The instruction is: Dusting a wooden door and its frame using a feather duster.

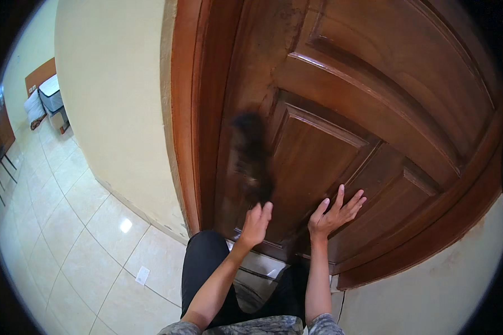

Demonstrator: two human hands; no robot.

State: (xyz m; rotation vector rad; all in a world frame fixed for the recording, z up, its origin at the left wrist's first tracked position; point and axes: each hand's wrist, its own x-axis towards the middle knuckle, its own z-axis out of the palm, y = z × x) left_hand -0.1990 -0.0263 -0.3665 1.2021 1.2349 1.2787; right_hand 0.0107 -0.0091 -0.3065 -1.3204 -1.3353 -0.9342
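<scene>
My left hand (pixel 255 224) is closed around the lower end of a dark, fluffy duster, probably a feather duster (pixel 253 157). Motion blurs the duster, and its handle is hidden in my fist. Its head lies over the left side of a brown panelled wooden door (pixel 318 163); whether it touches the wood I cannot tell. To the right, my right hand (pixel 333 215) has its fingers spread against the lower part of the door and holds nothing.
A reddish-brown door frame (pixel 184 125) borders a cream wall (pixel 113 92). Pale floor tiles (pixel 79 247) stretch away at left, with a small white card-like piece (pixel 142 275) on them. Farther off are a bed (pixel 52 94), a white pillow (pixel 34 106) and thin-legged furniture (pixel 0 167).
</scene>
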